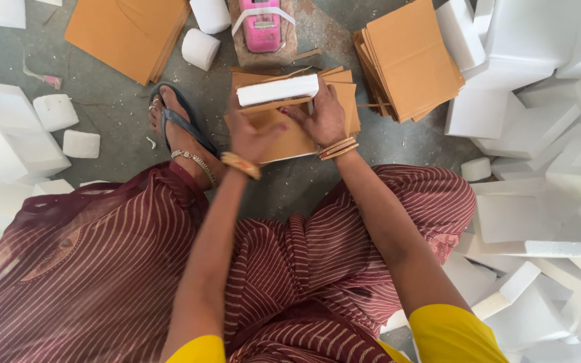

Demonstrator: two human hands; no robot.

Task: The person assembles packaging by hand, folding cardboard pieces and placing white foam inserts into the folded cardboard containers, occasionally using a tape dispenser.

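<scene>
Grey concrete floor (112, 107), dusty and scattered with white crumbs, seen from the head camera looking straight down at a person sitting on it in a maroon striped outfit with yellow sleeves. Right in the middle, just past the knees, both hands are on a small stack of tan cardboard sheets (290, 138) with a white foam block (278, 89) on its far edge. The left hand (251, 134) is over the near left part of the stack, fingers curled, though it's blurry so I can't tell if it's actually gripping a sheet or just pressing on it. The right hand (324, 117) has its fingers closed against the right end of the foam block, holding it where it meets the cardboard. A foot in a grey sandal (179, 128) sits just left of the stack. Farther off there's a pink tape dispenser (261, 25) on a brown block, with two short foam cylinders (200, 47) to its left. Another cardboard pile (129, 33) lies far left, and a fanned cardboard stack (408, 60) is to the right of the hands. The whole right side is a heap of white foam slabs (539, 195), and more foam pieces (8, 128) sit on the left.
</scene>
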